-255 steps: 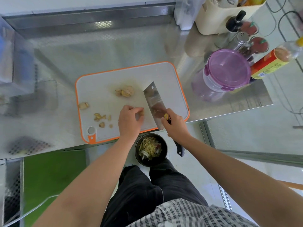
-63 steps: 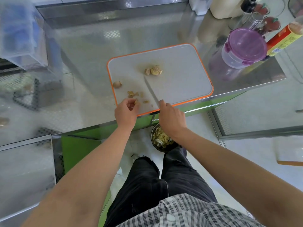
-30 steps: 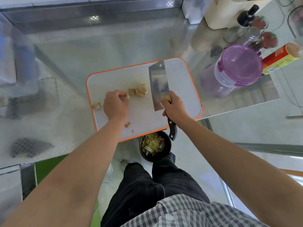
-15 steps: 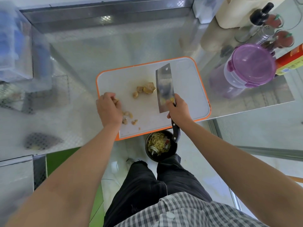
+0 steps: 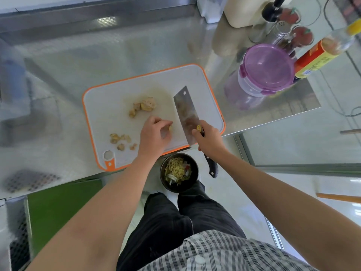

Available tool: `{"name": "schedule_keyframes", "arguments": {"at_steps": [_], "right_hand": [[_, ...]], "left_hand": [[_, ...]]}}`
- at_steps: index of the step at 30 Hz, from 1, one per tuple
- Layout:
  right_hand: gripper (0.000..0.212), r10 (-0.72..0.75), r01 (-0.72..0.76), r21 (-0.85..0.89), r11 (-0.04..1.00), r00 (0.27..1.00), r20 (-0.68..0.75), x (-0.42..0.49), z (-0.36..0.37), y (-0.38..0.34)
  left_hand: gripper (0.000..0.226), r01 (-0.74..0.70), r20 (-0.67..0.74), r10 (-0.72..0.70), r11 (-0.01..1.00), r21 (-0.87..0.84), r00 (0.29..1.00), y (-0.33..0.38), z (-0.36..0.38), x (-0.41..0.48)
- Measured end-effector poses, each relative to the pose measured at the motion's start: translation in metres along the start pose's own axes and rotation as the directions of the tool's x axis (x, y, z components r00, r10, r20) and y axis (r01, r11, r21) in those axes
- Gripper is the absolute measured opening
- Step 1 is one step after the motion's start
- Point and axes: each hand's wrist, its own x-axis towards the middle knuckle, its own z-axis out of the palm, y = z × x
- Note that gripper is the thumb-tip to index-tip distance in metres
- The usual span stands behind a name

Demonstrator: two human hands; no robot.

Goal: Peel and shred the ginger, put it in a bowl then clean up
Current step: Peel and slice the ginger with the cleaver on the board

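A white cutting board with an orange rim (image 5: 109,106) lies on the steel counter. Ginger chunks (image 5: 145,107) sit near its middle, and small ginger scraps (image 5: 121,140) lie at its near left. My left hand (image 5: 154,133) rests on the board and pinches a small ginger piece (image 5: 170,128) at its fingertips. My right hand (image 5: 209,140) grips the handle of a cleaver (image 5: 186,112), whose blade lies flat on the board just right of the left hand. A dark bowl (image 5: 178,172) of shredded ginger sits below the counter edge, by my knees.
A clear container with a purple lid (image 5: 267,69) stands right of the board. Behind it are a red-and-yellow labelled bottle (image 5: 316,55), shakers (image 5: 281,29) and a cream holder (image 5: 244,10). The counter's front edge runs just under the board.
My left hand has moved from the board's left side to its middle, next to the blade, leaving scraps gathered at the near left. The cleaver stays in my right hand.
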Motion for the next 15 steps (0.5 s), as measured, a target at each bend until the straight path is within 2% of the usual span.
{"name": "schedule_keyframes", "arguments": {"at_steps": [2,4,7,10,15], "right_hand": [[0.021,-0.029,0.030,-0.011,1.000,0.999,0.024,-0.0022,0.0020,0.0037],[0.031,-0.058,0.058,-0.021,0.998,0.998,0.037,-0.0048,0.0042,0.0039],[0.034,-0.096,0.098,-0.051,0.994,0.995,0.040,-0.0057,0.0046,0.0030],[0.028,-0.132,0.135,-0.068,0.989,0.990,0.051,-0.0051,0.0031,0.0046],[0.019,-0.165,0.170,-0.106,0.980,0.985,0.054,-0.0058,0.0023,0.0056]], "left_hand": [[0.022,-0.021,0.020,0.021,1.000,-0.019,1.000,0.0027,-0.0024,-0.0016],[0.020,-0.031,0.008,0.031,0.999,-0.022,0.999,0.0054,-0.0031,-0.0024],[0.031,0.062,-0.027,-0.063,0.998,-0.016,0.998,0.0061,0.0001,-0.0046],[0.029,0.161,-0.054,-0.165,0.984,-0.074,0.985,0.0082,0.0031,-0.0084],[0.023,0.147,-0.036,-0.151,0.986,-0.080,0.988,0.0092,0.0035,-0.0103]]}}
